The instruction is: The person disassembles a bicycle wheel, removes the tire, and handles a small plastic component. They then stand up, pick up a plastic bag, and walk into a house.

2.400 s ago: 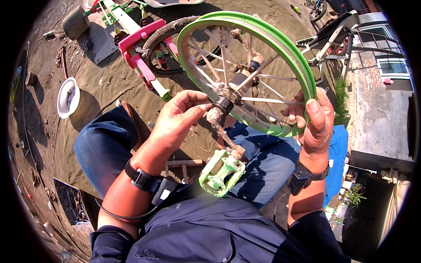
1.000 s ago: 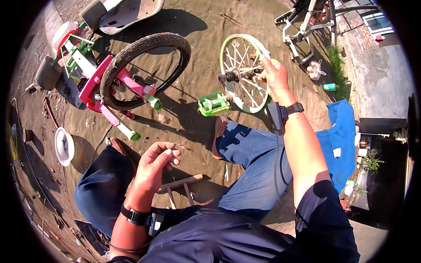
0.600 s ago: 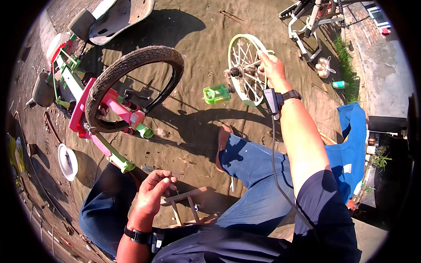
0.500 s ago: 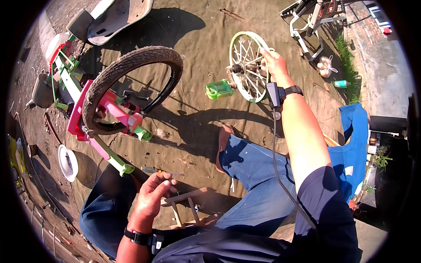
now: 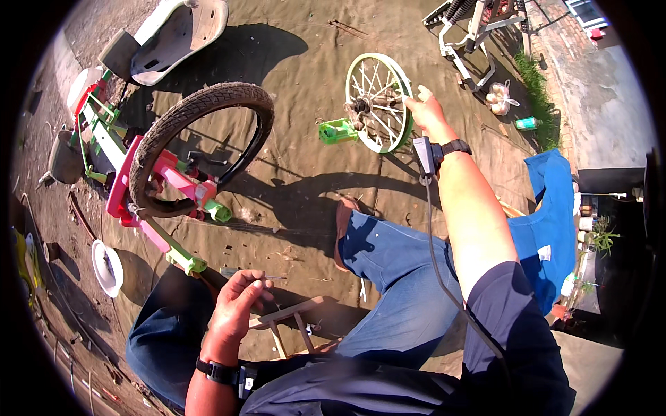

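My right hand [image 5: 428, 113] reaches forward to the right side of a small spoked wheel [image 5: 404, 125] with a pale green rim. One fingertip meets the rim, while another finger stretches out apart from it. A green plastic pedal [image 5: 338, 131] sits beside the wheel's hub. Low in the head view, my left hand [image 5: 239, 301] has its fingers curled together. A thin metal shaft [image 5: 279, 278] shows just past these fingertips, with a greyish handle on the other side of the hand. I cannot tell whether it is held or lies behind.
A pink and green child's cycle frame [image 5: 104, 135] lies at left by a black tyre [image 5: 201, 97]. Behind them is a worn seat [image 5: 177, 45]. A white bowl [image 5: 107, 268] and small wooden stool [image 5: 297, 313] are nearer. At right are blue cloth [image 5: 551, 229] and a metal frame [image 5: 479, 38].
My right hand has shifted a little down the rim, its fingers looser than before. The whole view has slid slightly left. My left hand stays nearly in place.
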